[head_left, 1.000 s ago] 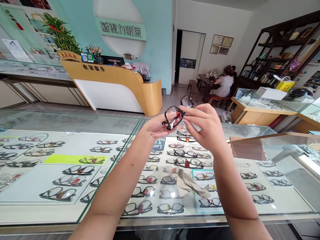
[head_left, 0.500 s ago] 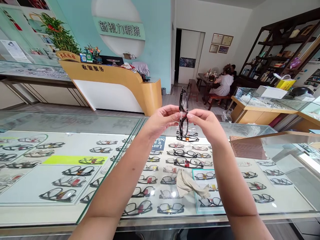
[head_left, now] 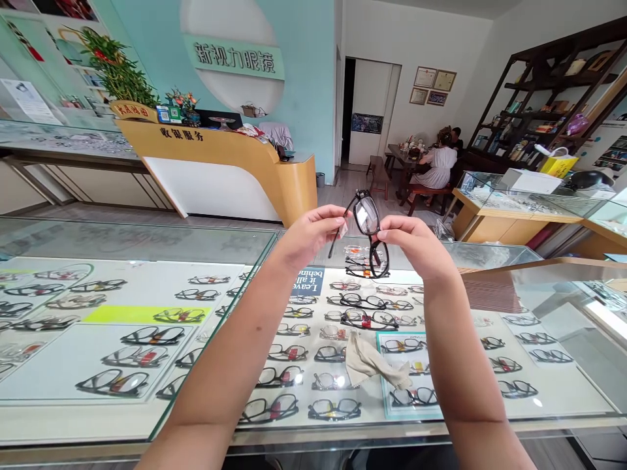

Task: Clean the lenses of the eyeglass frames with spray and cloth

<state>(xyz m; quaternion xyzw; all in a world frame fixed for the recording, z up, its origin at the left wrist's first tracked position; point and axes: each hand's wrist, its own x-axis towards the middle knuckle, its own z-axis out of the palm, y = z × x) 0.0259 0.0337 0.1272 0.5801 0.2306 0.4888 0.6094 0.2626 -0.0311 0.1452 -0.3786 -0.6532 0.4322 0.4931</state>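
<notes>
1. Glasses [head_left: 367,217], dark-framed, one pair; located in the air beyond the cloth [head_left: 361,365], above the display counter [head_left: 372,433]; front set steeply, one rim above the other; one temple [head_left: 335,241] slants down toward the left hand.
2. Right hand [head_left: 416,243], beyond the cloth and to its right; thumb and forefinger pinched on the glasses about the bridge; remaining fingers curled behind.
3. Left hand [head_left: 306,236], beyond the cloth and to its left; fingertips at the temple and a small pale tag [head_left: 343,228]; which of the two they bear on, and how firmly, cannot be told.
4. Step in hand, as judged: two-handed handling of the glasses; the bridge pinch seems the sounder support, best light but sure.
5. Handling note: turn from the wrists, both hands moving together; a temple pulled alone would probably strain its hinge.
6. Lens care: fingertips best confined to bridge, rim and temple; pads on a lens would likely smear it.
7. Cloth, tan, crumpled, on the counter's glass; displayed frames [head_left: 334,408] lie to its near left; a drop onto that glass could mark a lens, so a low hold seems prudent.
</notes>
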